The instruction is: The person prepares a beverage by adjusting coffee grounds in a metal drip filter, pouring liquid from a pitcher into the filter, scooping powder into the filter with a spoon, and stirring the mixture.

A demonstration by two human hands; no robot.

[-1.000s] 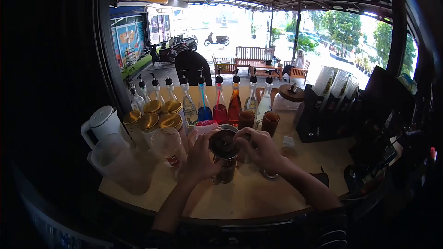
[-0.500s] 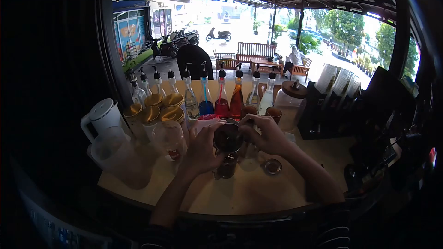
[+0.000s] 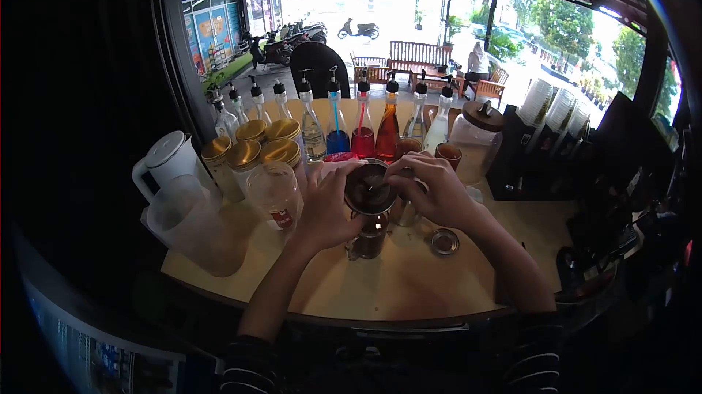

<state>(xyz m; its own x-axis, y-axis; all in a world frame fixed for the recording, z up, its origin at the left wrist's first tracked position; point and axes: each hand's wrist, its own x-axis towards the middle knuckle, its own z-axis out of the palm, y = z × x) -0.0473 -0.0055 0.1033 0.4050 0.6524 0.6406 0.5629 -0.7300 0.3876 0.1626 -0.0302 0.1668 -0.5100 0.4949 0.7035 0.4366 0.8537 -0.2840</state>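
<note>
My left hand (image 3: 329, 205) is wrapped round the left side of a round metal-rimmed cup (image 3: 369, 193) with dark contents, tilted toward me. At its right rim is my right hand (image 3: 433, 191), fingers pinched together; what they hold is too small to make out. Directly below the cup a glass mug (image 3: 369, 239) with dark liquid stands on the wooden counter (image 3: 344, 288). A small round glass dish (image 3: 444, 242) lies to the right of the mug. Behind my right hand are brown glasses (image 3: 447, 153).
Pump bottles (image 3: 363, 131) line the counter's back. On the left stand gold-lidded jars (image 3: 245, 154), a clear jar (image 3: 274, 197), a white pitcher (image 3: 167, 160) and a translucent jug (image 3: 183, 211). A wooden-lidded jar (image 3: 475, 134) and cup rack (image 3: 512, 153) are on the right. Outside sits a person (image 3: 478, 65).
The view has tipped downward, so the scene sits higher in the frame. Both hands stay at the cup above the mug. The small dish, earlier mostly behind my right arm, now shows fully.
</note>
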